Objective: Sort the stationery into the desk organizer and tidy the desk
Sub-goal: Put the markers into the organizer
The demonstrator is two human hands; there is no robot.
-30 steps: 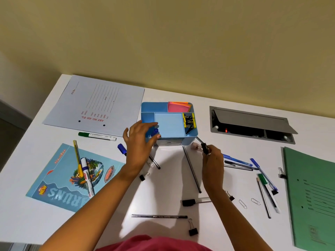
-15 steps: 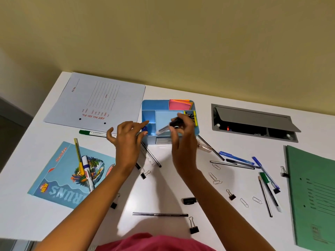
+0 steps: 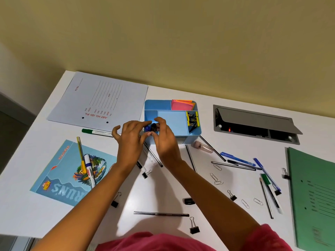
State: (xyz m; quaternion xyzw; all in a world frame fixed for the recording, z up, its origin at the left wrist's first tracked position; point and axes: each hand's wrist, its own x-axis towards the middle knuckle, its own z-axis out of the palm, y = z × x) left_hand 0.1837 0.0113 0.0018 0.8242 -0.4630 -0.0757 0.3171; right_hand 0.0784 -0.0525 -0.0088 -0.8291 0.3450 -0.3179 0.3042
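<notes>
- Now the right hand (image 3: 165, 142) curls round a black-capped marker (image 3: 154, 126), lowering it into the organizer (image 3: 192, 138)'s front-left slot, near the surface (image 3: 163, 189)'s far edge.
- The left hand (image 3: 130, 142) pinches a blue-capped pen (image 3: 147, 128) in the same slot.
- Next, probably: release both, then gather the loose pens (image 3: 239, 160) and clips (image 3: 215, 175) toward the right edge.

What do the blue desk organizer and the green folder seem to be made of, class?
Desk organizer: probably moulded plastic, matte, with smooth uniform walls and rounded corners.
Green folder: likely card, dull finish, flat, thin, with punched holes and printed lines.
</notes>
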